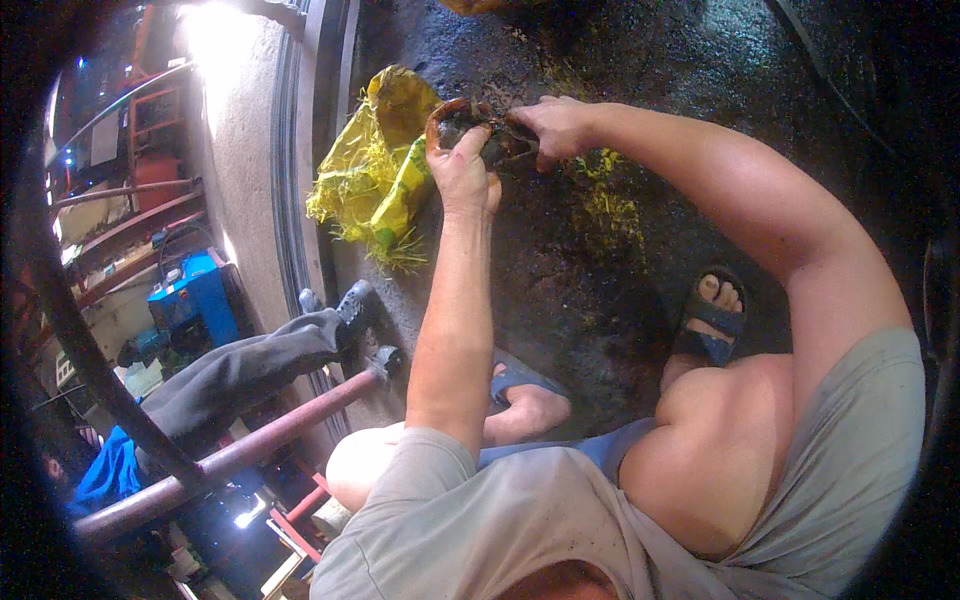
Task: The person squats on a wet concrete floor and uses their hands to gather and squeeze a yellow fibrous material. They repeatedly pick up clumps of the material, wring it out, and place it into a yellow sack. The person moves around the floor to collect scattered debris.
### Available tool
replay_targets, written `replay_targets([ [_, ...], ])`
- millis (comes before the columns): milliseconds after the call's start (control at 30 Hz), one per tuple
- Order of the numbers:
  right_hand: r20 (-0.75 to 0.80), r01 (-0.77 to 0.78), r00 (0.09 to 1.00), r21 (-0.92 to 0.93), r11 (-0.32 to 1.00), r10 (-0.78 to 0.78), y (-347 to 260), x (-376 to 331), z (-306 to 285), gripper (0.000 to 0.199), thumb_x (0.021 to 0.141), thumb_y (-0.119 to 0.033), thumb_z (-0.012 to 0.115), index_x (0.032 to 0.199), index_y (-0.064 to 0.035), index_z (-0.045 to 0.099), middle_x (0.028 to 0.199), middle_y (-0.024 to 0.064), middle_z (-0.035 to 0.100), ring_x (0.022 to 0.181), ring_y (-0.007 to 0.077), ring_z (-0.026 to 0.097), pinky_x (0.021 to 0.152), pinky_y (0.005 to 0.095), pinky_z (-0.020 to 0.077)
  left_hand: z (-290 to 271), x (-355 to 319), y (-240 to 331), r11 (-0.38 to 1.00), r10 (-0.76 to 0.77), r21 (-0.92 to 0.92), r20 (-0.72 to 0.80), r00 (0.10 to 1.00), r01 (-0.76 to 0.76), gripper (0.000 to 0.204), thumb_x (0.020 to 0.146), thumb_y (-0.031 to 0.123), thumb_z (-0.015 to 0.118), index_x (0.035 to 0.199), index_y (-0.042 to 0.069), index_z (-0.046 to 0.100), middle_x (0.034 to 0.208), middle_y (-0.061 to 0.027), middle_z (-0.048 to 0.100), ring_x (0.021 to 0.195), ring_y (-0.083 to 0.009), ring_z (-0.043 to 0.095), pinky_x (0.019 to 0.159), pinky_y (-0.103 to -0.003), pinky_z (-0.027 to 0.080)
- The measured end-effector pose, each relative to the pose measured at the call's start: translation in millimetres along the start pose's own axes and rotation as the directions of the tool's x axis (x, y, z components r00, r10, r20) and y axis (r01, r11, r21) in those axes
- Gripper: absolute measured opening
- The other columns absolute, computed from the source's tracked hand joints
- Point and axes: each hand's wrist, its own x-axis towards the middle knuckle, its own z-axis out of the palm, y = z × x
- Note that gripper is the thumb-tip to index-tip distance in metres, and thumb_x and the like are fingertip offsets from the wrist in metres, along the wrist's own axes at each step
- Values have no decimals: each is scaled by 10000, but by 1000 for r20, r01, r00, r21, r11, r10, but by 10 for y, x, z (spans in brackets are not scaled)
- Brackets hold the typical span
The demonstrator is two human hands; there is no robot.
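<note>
Out in front of me, my left hand (465, 170) grips a rusty, round part (434, 128) with a reddish-brown rim and a dark, greasy-looking hollow. My left thumb presses over its near side. At the part's right side is my right hand (556, 128), fingers curled in and fingertips against something dark there. Shadow and grime hide what those fingertips hold, if anything. Just left of the part, a crumpled yellow woven sack (355, 175) with frayed edges lies on the floor.
Dark, wet-looking floor (690, 140) carries yellow shreds (612, 205). My sandalled feet (715, 315) stand below my arms. To the left are a pinkish-red pipe (290, 430), a person's dark grey trouser leg (250, 370), a blue machine (195, 295) and a pale wall ledge (242, 130).
</note>
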Motion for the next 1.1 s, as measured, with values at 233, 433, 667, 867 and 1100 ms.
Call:
replay_targets([
  [233,-51,17,998,-72,997,-20,81,68,35,791,700,-316,839,1388,-95,520,1304,189,656,1237,413,591,1014,515,491,-2,57,-52,1000,6,14,-22,1000,-6,213,916,46,757,1103,82,662,935,-38,682,795,-166,640,688,-318,561],
  [433,-40,0,999,-20,1000,-1,44,54,51,797,692,-296,849,1376,-61,514,1316,222,623,1251,408,550,1060,500,434,-55,156,-85,998,47,51,-38,998,-45,162,913,131,775,1025,109,659,909,-32,679,765,-184,644,644,-335,551],
  [667,-14,35,999,2,999,-35,-33,39,22,819,686,-273,851,1396,-57,505,1269,219,652,1234,408,569,1041,499,453,177,120,54,998,69,28,-192,979,-65,280,875,266,837,952,109,619,827,-5,632,687,-134,574,530,-278,463],
  [867,0,20,1000,4,1000,-20,-109,47,16,873,680,-273,855,1436,-51,479,1316,224,638,1252,412,564,1054,489,454,122,153,44,995,101,10,-237,966,-101,277,882,295,830,966,123,629,831,-2,639,694,-131,587,517,-278,448],
  [1100,-60,28,998,-22,999,-29,-69,103,93,885,672,-293,857,1437,-59,477,1323,224,631,1256,424,554,1053,492,453,162,113,91,990,144,35,-214,966,-140,278,887,319,823,984,121,654,842,8,650,677,-131,611,531,-289,463],
])
